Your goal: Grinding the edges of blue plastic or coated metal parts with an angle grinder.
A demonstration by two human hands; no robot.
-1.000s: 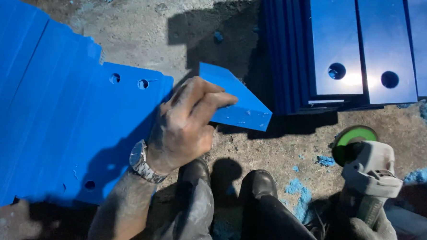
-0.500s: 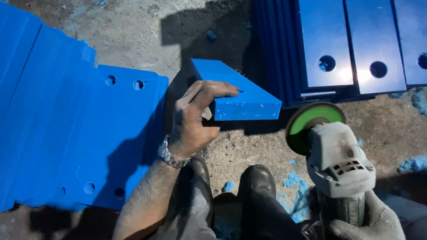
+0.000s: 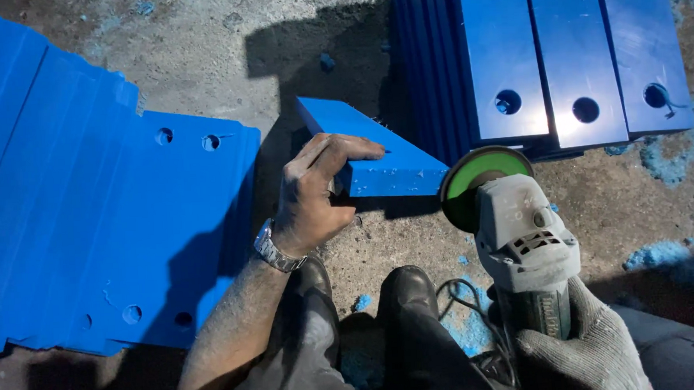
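Blue plastic lies all around: a small blue block (image 3: pixel 377 158) sits on the gritty concrete floor (image 3: pixel 200 53) in the middle of the scene, tilted with its near edge facing the person. The bare left hand (image 3: pixel 316 192) presses on the block's near left end, fingers (image 3: pixel 353 149) stretched flat along its top edge and thumb tucked below, a loose clamp rather than a fist. A wristwatch (image 3: pixel 275 251) rings that wrist. The gloved right hand (image 3: pixel 584 352) is wrapped tight around the grey angle grinder (image 3: pixel 524 242), whose green disc (image 3: pixel 479 183) sits just beside the block's right end. Stacked blue sheets (image 3: pixel 90 214) spread to the left; blue slabs with holes (image 3: pixel 575 60) lie far right. Black boots (image 3: pixel 406 294) stand near
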